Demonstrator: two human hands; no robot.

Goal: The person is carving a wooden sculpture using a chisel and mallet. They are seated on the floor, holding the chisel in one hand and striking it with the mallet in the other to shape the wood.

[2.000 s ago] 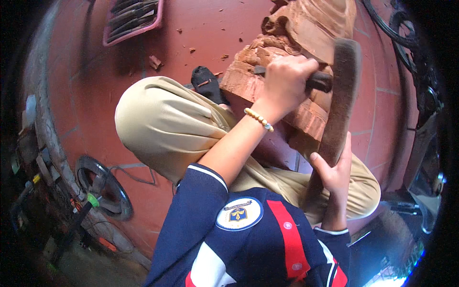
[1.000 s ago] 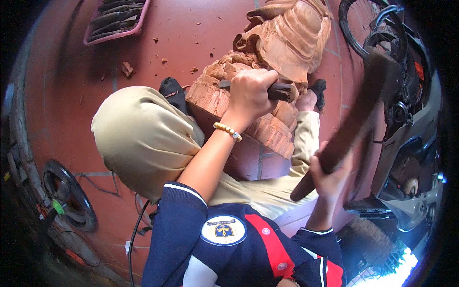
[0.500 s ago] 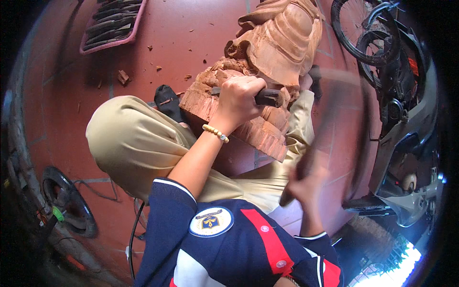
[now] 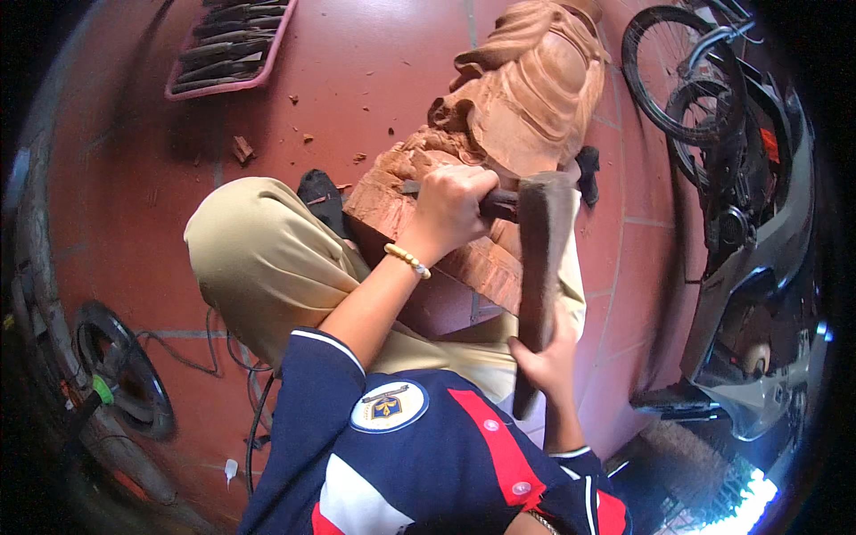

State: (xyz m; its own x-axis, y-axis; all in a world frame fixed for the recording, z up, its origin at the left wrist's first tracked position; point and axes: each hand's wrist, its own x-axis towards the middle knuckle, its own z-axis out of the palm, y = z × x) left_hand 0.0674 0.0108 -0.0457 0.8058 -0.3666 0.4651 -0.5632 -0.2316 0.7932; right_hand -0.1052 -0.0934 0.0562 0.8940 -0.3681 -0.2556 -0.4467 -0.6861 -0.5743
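Observation:
A large carved wooden sculpture [image 4: 535, 98] lies between my legs, its rough, chipped end toward me and smooth, drapery-like folds beyond. My left hand [image 4: 448, 201] is closed in a fist around a chisel [image 4: 499, 205]. The chisel's metal blade points left onto the rough wood, and its dark handle sticks out to the right. My right hand [image 4: 551, 355] grips a long wooden mallet [image 4: 539, 259] by its lower part. The mallet's upper part is up against the butt of the chisel handle, or very near it.
A pink basket [image 4: 267, 67] of dark-handled tools stands at the upper left. Wood chips [image 4: 242, 150] are scattered on the red tile floor [image 4: 330, 98]. A bicycle [image 4: 682, 76] and a motorbike [image 4: 758, 303] line the right side. A black wheel [image 4: 120, 370] and cables lie at lower left.
The mallet, blurred and swung out to the right before, has come left to the chisel's butt end. My left hand keeps its grip on the chisel; the whole view has shifted slightly.

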